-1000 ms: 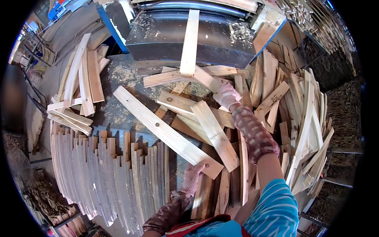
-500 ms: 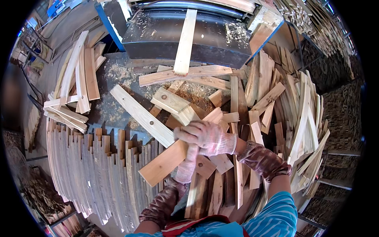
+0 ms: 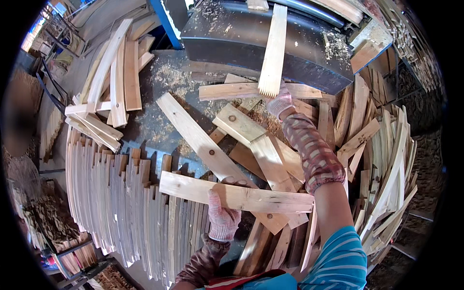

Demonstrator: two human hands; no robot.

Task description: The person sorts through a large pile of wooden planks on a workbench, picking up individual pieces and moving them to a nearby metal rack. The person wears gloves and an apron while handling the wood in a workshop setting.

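Note:
My left hand (image 3: 224, 217), in a pale pinkish work glove, grips a short, slightly curved wooden board (image 3: 270, 199) held crosswise in front of me. The thumb lies on its near face, and the fingertips show over the far edge. Stretched far forward, my right hand (image 3: 280, 100) is closed at the near end of a pale board with a toothed, finger-jointed end (image 3: 273, 48). Some of its fingers are hidden behind that board, which lies on the dark metal machine bed (image 3: 227, 48). Below my left hand's board lies a long knotty board (image 3: 208, 150).
A row of boards on edge (image 3: 130, 203) fills the near left. Stacked curved boards (image 3: 116, 72) lie at the far left, and a big heap of boards (image 3: 386, 159) on the right. Loose pieces (image 3: 239, 123) and sawdust cover the middle. A blue machine frame post (image 3: 166, 21) stands beyond.
My right hand has left the board that both hands were on and reached forward to the toothed board. My left hand's board has turned to lie crosswise. The view has shifted.

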